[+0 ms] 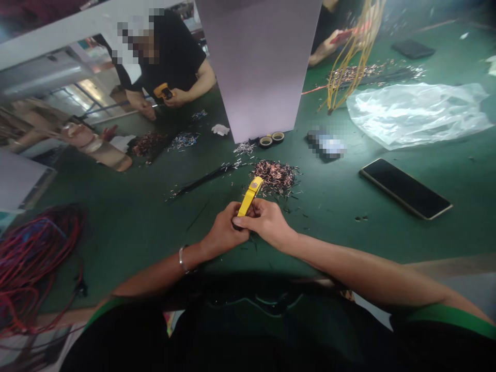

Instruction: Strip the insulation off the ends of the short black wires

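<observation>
Both hands meet at the middle of the green table's near side. Between them stands a yellow pliers-like hand tool (pixel 250 195), tilted, with a round metal pivot near its top end. My left hand (pixel 227 230) is closed round its lower part, which is dark and mostly covered. My right hand (pixel 271 222) grips the same tool from the right, thumb across its lower end. Whether a wire is between the fingers cannot be made out. Just beyond the tool lies a heap of short wires with bare copper ends (pixel 277 175).
Black wires (pixel 209 180) lie left of the heap, near silver metal bits (pixel 244 148) and tape rolls (pixel 271 139). A phone (pixel 405 188) and plastic bag (pixel 418 116) are right. Red cables (pixel 34 258) lie left. A white panel (pixel 259 67) stands ahead; co-workers sit beyond.
</observation>
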A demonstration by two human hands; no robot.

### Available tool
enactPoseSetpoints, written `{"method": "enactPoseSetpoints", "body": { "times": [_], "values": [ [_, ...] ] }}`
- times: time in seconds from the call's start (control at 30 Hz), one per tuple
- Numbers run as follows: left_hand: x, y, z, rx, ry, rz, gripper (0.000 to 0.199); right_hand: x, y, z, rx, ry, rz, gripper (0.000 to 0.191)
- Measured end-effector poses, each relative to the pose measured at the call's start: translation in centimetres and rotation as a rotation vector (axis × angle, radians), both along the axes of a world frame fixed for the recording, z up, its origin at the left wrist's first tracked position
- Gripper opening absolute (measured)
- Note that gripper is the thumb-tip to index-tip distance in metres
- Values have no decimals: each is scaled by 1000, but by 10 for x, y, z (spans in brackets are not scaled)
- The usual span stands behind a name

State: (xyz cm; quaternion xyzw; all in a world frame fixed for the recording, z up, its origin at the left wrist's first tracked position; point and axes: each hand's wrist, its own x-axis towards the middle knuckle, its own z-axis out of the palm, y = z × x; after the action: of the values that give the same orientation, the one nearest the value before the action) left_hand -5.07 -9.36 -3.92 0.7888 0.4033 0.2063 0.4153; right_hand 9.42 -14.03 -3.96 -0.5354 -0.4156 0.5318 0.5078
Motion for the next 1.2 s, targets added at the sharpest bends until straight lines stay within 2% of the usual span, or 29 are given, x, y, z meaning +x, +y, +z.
{"method": "enactPoseSetpoints", "body": {
  "times": [0.13, 0.37, 0.5, 0.67, 0.87, 1.2],
  "values": [
    [-2, 2, -3, -31, -2, -52, 34, 2, 1, -2, 0, 92, 29, 27],
    [-8, 7, -3, -350, -130, -198, 56, 3, 3, -2, 16, 209, 61, 28],
    [-7, 10, -1, -405, -168, -253, 61, 5, 4, -2, 27, 249, 43, 33],
    [-4, 7, 2, -354, -158, -228, 49, 4, 3, -5, 25, 182, 40, 33],
    [-5, 5, -3, -218, -102, -161, 38, 2, 3, -10, 47, 19, -22, 32],
    [-4, -5, -9, 184, -98, -45, 23, 1, 3, -2, 16, -42, -27, 29]
  ]
}}
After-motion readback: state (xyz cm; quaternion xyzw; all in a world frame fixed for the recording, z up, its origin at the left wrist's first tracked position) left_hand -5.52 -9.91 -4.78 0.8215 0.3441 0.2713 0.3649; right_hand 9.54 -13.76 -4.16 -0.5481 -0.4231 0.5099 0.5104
